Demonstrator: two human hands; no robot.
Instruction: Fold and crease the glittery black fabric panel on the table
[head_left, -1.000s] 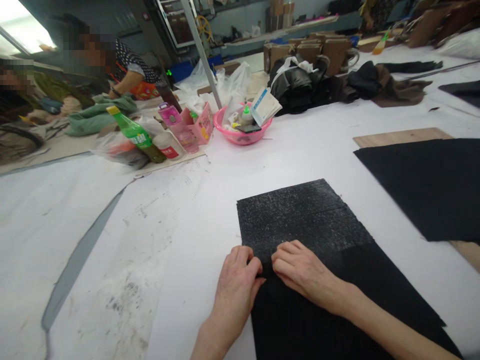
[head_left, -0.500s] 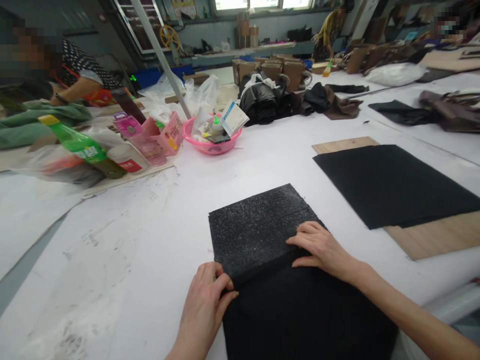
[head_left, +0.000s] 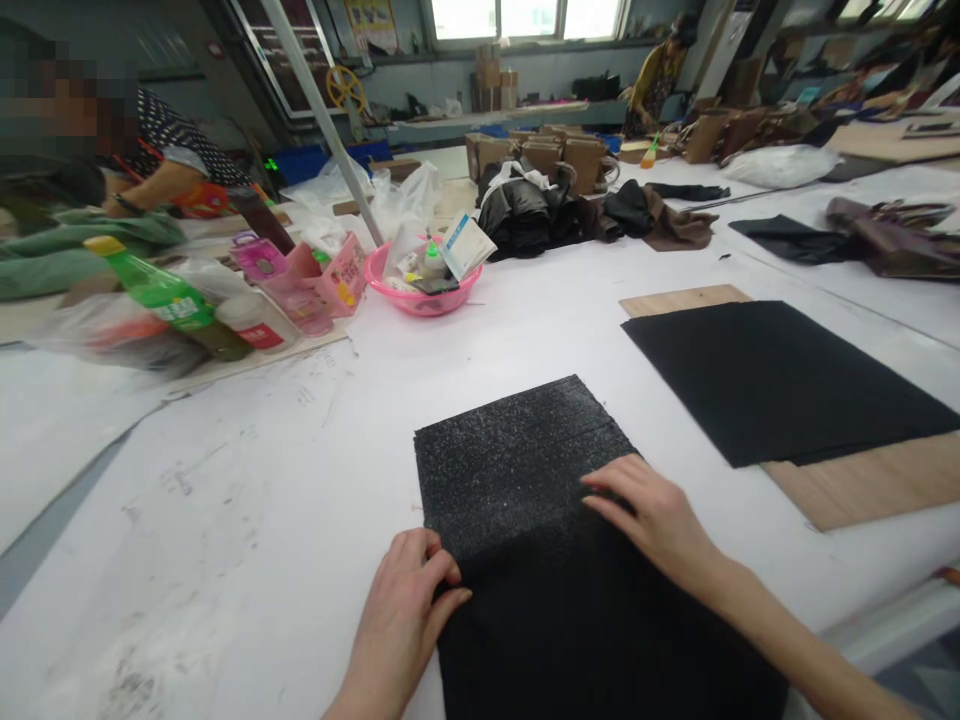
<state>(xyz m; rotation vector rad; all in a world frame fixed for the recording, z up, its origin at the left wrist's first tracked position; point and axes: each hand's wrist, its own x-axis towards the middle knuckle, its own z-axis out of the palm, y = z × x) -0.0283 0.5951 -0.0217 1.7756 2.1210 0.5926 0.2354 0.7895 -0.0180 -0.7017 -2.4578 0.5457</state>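
A black panel [head_left: 510, 460] with a speckled, greyish upper surface lies on the white table in front of me. Plain black cloth [head_left: 600, 640] covers its nearer part, and the cloth's far edge runs across the panel between my hands. At the left side, my left hand [head_left: 409, 600] pinches the cloth's edge with thumb and curled fingers. My right hand [head_left: 660, 515] is closed at the cloth's far edge toward the right, thumb and fingertips close together. The exact grip of the right fingertips is hard to see against the black.
To the right, a stack of black sheets [head_left: 787, 380] rests on a wooden board [head_left: 870, 485]. Further back stand a pink basin [head_left: 424, 300], a green bottle [head_left: 161, 300], a white jar [head_left: 259, 322] and a dark material pile [head_left: 517, 215]. A co-worker [head_left: 172, 150] is at the left.
My right hand has shifted slightly down and right, its fingers less spread. The cloth's raised fold between the hands now looks flatter. My left hand stays nearly in place.
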